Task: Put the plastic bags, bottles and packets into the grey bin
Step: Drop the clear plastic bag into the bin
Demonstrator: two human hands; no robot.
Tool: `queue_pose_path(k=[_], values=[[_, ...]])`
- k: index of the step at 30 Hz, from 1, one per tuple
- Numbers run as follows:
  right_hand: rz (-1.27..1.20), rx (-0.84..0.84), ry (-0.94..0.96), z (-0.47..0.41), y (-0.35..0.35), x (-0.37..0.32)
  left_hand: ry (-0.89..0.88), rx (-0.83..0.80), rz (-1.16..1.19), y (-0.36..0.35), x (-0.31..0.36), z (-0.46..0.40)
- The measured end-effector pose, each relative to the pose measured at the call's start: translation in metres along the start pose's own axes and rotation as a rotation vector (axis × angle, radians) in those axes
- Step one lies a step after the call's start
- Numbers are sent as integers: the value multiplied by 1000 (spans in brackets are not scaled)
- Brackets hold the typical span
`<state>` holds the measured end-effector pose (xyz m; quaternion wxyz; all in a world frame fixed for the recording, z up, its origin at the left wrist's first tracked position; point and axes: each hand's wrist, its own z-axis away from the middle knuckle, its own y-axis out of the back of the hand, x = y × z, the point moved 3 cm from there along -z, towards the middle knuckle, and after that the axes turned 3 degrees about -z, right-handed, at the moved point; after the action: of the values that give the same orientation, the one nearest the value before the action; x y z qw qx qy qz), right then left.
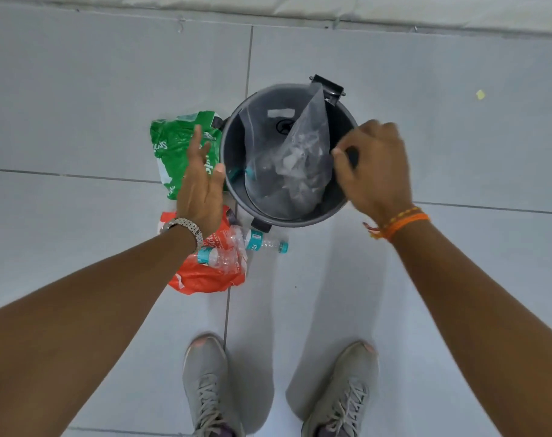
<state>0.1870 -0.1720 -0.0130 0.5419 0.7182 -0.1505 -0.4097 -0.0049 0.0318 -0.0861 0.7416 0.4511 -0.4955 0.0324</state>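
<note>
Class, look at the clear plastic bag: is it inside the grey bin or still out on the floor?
Inside. The clear plastic bag stands within the grey bin, its rim encircling it; one corner pokes above the far edge.

Clear bag upright in grey bin; bags, bottles beside.

I seem to be indoors in a plain tiled room, maybe a home or office corridor, judging by the large pale floor tiles, the white wall base and a small grey pedal bin.
</note>
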Motion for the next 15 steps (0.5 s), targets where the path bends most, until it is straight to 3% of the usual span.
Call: queue_pose_path(k=[1,3,5,7,10,15], values=[[-40,59,-27,7,6,12,65,64,-8,1,-9,8],[-26,19,-81,18,5,34,147,62,-126,1,-30,25],[45,-104,-88,26,-7,49,96,-162,-388,-8,-47,39],[96,-196,-48,32,-19,55,-57,-485,-685,-23,-54,57],[139,-191,-36,39,-31,56,-283,-778,-927,-51,-58,78],[177,-190,-80,43,-34,59,-257,-817,-1072,-70,-53,85]])
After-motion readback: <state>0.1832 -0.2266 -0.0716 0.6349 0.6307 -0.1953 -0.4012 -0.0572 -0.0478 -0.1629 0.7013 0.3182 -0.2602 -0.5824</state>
